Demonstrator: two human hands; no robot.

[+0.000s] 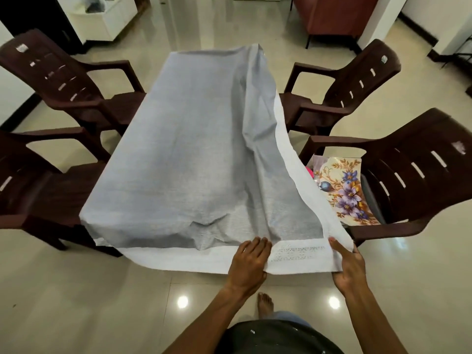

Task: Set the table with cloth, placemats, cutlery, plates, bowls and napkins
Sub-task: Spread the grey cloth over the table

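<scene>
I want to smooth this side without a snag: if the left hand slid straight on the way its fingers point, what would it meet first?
Probably the raised wrinkle in the tablecloth just ahead of the left hand, near the table's close edge. Beyond it the cloth looks flat; depth is uncertain.

The cloth lies over the bench, two chairs on its left, two on its right; placemats lie on the near right chair

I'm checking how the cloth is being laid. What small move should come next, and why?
Probably draw the near right corner down and to the right. Both the left hand and the right hand hold the cloth at its near hem, and its right side lies lifted in a long fold.
</scene>
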